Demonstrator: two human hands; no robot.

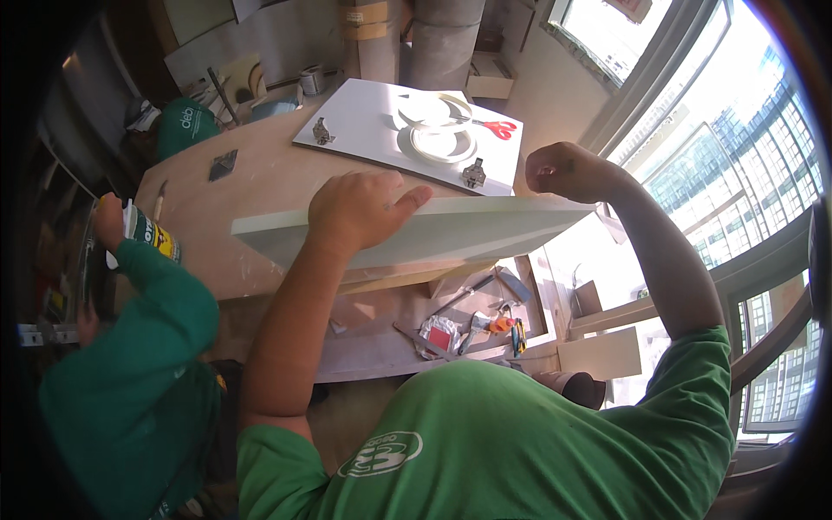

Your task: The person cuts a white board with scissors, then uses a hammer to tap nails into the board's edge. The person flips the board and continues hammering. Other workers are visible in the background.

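A white board (pixel 451 232) lies flat and slightly tilted over a wooden worktop (pixel 260 178). My left hand (pixel 360 208) grips the board's near edge, with the fingers spread over its top face. Curled into a fist, my right hand (pixel 563 169) sits at the board's far right corner; nothing shows inside it. Behind them lies a second white panel (pixel 364 117) with two metal hinges (pixel 322 132), rolls of white tape (pixel 442 143) and red-handled scissors (pixel 499 130).
At the left, a co-worker in a green sleeve (pixel 160 295) holds a sealant tube (pixel 149 230). A green helmet (pixel 186 123) sits at the worktop's far left. Small hand tools (pixel 494 328) lie on a lower shelf. Large windows (pixel 737 156) fill the right side.
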